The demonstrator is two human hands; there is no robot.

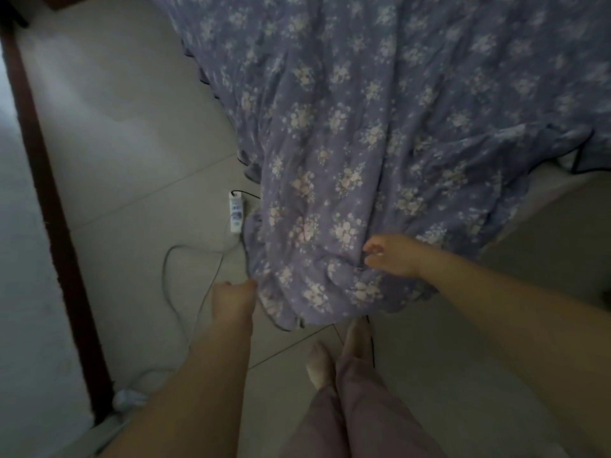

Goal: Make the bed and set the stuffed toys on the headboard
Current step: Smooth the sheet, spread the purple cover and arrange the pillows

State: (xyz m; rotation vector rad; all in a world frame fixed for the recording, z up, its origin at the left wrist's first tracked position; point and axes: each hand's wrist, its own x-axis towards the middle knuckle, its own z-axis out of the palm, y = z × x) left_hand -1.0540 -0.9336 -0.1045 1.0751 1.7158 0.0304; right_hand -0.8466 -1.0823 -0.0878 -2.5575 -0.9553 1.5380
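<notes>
Both hands grip the floral quilt (347, 143), which hangs off the bed toward the floor: the left hand (233, 300) has its fingers (250, 284) curled into the edge, the right hand (393, 256) pinches a fold just beyond its fingertips. A power strip (235, 211) and cable (185, 292) lie just past the left fingers. Best to lift the edge clear of them, then pull evenly so the wrinkles flatten.

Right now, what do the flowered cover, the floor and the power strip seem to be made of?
Flowered cover: soft woven cloth, probably cotton, matte; it creases and bunches. Floor: glazed tile, apparently; pale, faintly shiny, with straight joint lines. Power strip: hard white plastic, smooth.
</notes>
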